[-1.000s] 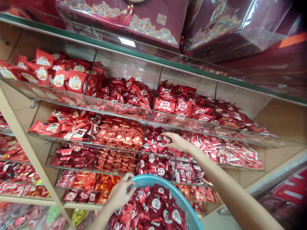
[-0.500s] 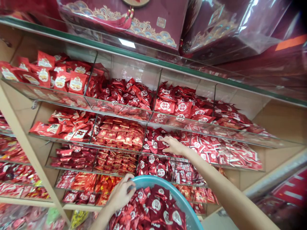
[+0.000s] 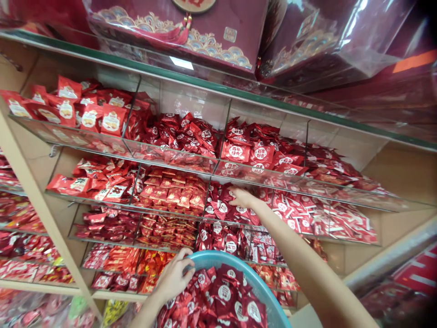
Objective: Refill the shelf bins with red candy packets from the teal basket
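Upper left of the frame: a clear-fronted compartment (image 3: 68, 130) holds red packets (image 3: 111, 119) with pale labels. Centre left: gold-printed packets (image 3: 173, 195) fill a lower compartment. Lower centre: the left hand (image 3: 175, 274) is clamped on the rim of the blue basin (image 3: 229, 258), which contains a heap of dark red packets (image 3: 224, 293) with white marks. Centre: the right hand (image 3: 241, 198) reaches into a compartment of matching maroon packets (image 3: 222, 207), fingers among them; whether they are closed on one cannot be told. Compared with the preceding frame, this hand lies slightly higher and deeper, exposing more of the front packets. The upper glass shelf edge (image 3: 218, 91) spans the frame above; a transparent front lip borders the hand's compartment below. Right of centre: pink-and-white packets (image 3: 293, 212) occupy adjoining compartments, ending at bare wood (image 3: 398, 228).
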Demonstrator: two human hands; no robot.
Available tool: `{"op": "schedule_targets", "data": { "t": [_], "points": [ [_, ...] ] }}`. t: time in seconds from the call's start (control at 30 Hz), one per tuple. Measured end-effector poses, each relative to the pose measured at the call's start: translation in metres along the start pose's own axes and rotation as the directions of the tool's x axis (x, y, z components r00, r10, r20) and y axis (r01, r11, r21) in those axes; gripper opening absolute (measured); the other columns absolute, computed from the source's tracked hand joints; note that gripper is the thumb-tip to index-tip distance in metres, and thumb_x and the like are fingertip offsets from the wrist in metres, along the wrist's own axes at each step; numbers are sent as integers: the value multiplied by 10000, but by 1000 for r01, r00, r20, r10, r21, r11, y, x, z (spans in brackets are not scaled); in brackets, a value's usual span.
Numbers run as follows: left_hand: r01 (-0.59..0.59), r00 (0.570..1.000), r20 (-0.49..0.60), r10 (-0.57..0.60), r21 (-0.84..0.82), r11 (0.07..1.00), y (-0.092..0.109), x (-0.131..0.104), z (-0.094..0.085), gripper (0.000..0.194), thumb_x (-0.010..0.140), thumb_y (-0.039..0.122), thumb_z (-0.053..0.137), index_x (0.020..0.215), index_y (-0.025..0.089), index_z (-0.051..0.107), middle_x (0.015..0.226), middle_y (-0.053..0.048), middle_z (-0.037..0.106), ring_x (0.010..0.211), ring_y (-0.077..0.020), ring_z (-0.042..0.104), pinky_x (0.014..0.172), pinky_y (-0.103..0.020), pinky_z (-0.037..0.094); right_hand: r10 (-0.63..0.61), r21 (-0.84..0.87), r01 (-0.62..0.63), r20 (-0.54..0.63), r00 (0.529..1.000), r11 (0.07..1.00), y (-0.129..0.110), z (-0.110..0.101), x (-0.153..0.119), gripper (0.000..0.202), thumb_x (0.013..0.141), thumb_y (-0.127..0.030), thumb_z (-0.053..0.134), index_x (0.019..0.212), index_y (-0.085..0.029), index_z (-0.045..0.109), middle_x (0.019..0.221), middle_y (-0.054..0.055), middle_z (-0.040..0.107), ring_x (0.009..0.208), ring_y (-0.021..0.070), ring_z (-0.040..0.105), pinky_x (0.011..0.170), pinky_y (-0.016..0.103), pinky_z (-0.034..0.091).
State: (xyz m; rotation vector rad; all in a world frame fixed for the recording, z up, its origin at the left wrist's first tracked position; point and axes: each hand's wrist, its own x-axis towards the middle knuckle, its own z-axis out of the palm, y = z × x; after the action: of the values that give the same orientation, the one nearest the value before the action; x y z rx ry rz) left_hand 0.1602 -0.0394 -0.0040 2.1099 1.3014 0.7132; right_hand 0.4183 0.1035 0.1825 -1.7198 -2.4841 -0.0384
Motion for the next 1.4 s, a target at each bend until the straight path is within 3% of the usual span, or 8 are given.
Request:
{"op": "schedule_targets", "data": {
  "t": [0.23, 0.47, 0.7, 0.9, 1.07, 1.2, 1.4],
  "points": [
    [12, 1000, -9, -12, 8, 1000, -1, 0, 1, 164, 788, 329, 430, 812, 248, 570, 1160, 17, 435, 839, -116, 550, 778, -246, 428, 35, -5, -35, -29, 999, 999, 1, 16, 2, 499, 665, -241, 612, 1137, -177, 462, 1166, 124, 526, 1061, 255, 495, 863, 351, 399],
    [-12, 1000, -15, 13, 26, 1000, -2, 0, 1, 158, 792, 325, 428, 808, 250, 567, 1144, 29, 439, 773, -92, 553, 751, -224, 426, 8, 55, -3, -92, 996, 998, 7, 2, -6, 532, 702, -275, 567, 1195, -149, 411, 1210, 118, 502, 1097, 235, 472, 911, 320, 371],
    [2, 1000, -5, -2, 7, 1000, 1, 0, 0, 163, 795, 316, 426, 811, 250, 573, 1152, 26, 433, 854, -107, 545, 760, -224, 418, -198, 243, 213, -83, 977, 946, -8, -13, -30, 504, 642, -213, 598, 1125, -176, 458, 1092, 63, 549, 985, 203, 515, 889, 331, 376],
    [23, 1000, 0, -23, -9, 1000, 5, 0, -1, 181, 790, 317, 426, 824, 245, 589, 1152, 15, 439, 869, -123, 540, 763, -243, 423, -265, 169, 254, 45, 963, 952, -23, 5, -35, 537, 581, -122, 603, 1098, -181, 468, 1083, 82, 509, 998, 216, 464, 858, 349, 369],
    [41, 999, 8, -41, -8, 999, 6, 0, -1, 182, 783, 320, 434, 822, 248, 597, 1159, 17, 443, 883, -130, 540, 745, -241, 428, -318, 78, 313, 69, 945, 947, -25, 9, -30, 569, 590, -118, 611, 1126, -217, 448, 1158, 77, 475, 1068, 231, 414, 866, 366, 343],
    [38, 999, 5, -38, 1, 999, 4, 0, 0, 181, 784, 320, 434, 823, 247, 596, 1154, 17, 444, 867, -123, 546, 734, -237, 430, -324, 4, 324, 66, 944, 946, -31, 6, -29, 567, 638, -206, 616, 1171, -219, 424, 1173, 86, 487, 1010, 239, 454, 826, 374, 366],
    [30, 1000, 6, -30, -3, 1000, 3, 0, 0, 187, 790, 328, 428, 832, 252, 594, 1159, 16, 448, 838, -118, 554, 762, -249, 432, -193, -92, 189, -48, 980, 978, -32, 8, -25, 658, 665, -328, 621, 1251, -199, 351, 1237, 119, 467, 1058, 285, 452, 861, 416, 346]
  ]
}}
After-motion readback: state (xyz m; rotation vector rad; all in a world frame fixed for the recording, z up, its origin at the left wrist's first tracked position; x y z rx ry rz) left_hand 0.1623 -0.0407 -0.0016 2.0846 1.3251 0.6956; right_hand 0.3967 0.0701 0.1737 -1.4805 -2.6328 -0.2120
